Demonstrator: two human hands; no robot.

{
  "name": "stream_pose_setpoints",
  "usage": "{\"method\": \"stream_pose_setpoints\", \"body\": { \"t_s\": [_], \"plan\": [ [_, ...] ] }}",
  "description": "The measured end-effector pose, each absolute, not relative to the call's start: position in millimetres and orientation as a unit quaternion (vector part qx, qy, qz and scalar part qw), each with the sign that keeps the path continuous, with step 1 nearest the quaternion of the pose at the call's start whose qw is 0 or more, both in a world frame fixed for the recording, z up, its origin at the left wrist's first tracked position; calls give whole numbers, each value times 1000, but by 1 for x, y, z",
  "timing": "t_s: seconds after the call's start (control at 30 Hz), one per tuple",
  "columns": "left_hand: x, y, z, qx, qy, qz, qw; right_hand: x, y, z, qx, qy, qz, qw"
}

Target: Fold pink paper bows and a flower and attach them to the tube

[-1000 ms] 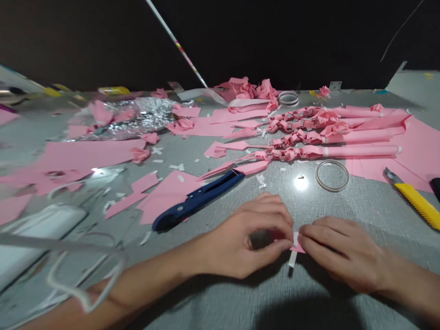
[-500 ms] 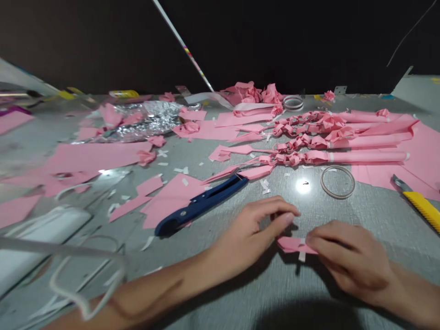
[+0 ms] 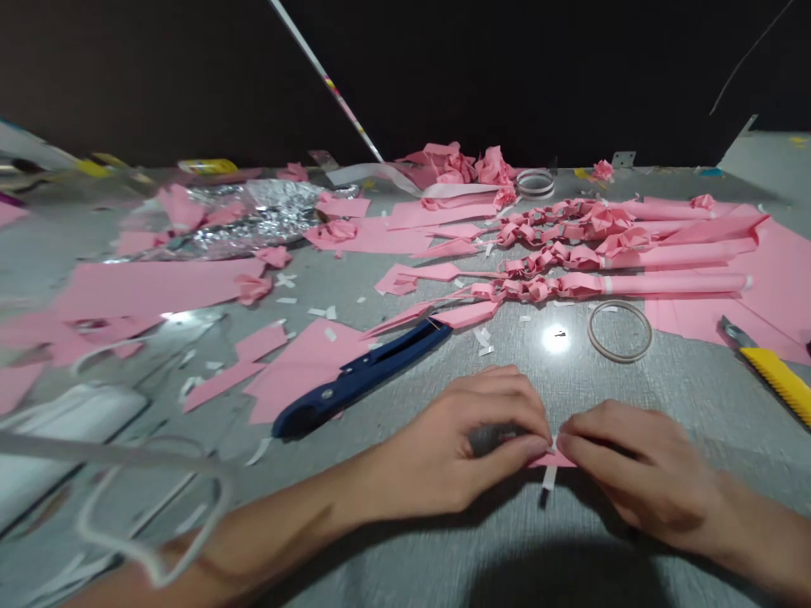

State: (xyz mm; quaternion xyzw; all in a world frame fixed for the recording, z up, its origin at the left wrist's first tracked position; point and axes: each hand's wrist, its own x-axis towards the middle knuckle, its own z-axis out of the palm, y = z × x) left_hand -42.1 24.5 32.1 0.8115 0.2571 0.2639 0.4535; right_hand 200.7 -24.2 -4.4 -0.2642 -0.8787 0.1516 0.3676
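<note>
A small folded strip of pink paper (image 3: 557, 459) lies low over the grey table between my two hands. From its near edge a short piece of white tape (image 3: 549, 479) sticks out. My left hand (image 3: 491, 435) has thumb and fingers closed on the strip's left end. At its right end, my right hand (image 3: 627, 460) pinches the paper, with fingertips close to the left ones. Both hands cover most of the strip. Beyond the hands lie a roll of tape (image 3: 590, 331) and a dark blue cutter (image 3: 364, 376).
Paper chains (image 3: 538, 290) joined to rolled pink tubes (image 3: 677, 285) lie across the back. A yellow utility knife (image 3: 773, 376) sits at the right. Pink sheets (image 3: 310, 363), crumpled foil (image 3: 272, 211) and white scraps spread left. A white cable (image 3: 219, 498) loops at the near left.
My left hand has come down and right, from above the strip onto its left end. The right hand keeps its hold. The view has shifted slightly.
</note>
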Motion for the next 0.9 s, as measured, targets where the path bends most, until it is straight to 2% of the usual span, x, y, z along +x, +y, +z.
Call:
{"method": "stream_pose_setpoints", "body": {
  "t_s": [0.3, 0.57, 0.67, 0.77, 0.83, 0.9],
  "plan": [
    [-36, 19, 26, 721, 357, 257, 536, 202, -26, 9, -211, -905, 87, 358],
    [-30, 22, 16, 690, 397, 248, 553, 207, -33, 12, -211, -910, 114, 339],
    [-34, 23, 20, 707, 393, 281, 517, 211, -32, 16, -213, -912, 95, 337],
    [-45, 23, 30, 733, 383, 367, 427, 214, -31, 19, -221, -910, 67, 344],
    [-52, 22, 36, 772, 324, 404, 368, 215, -31, 18, -227, -914, 42, 334],
    [-56, 19, 41, 836, 235, 385, 313, 215, -30, 16, -227, -911, 11, 344]
  ]
}}
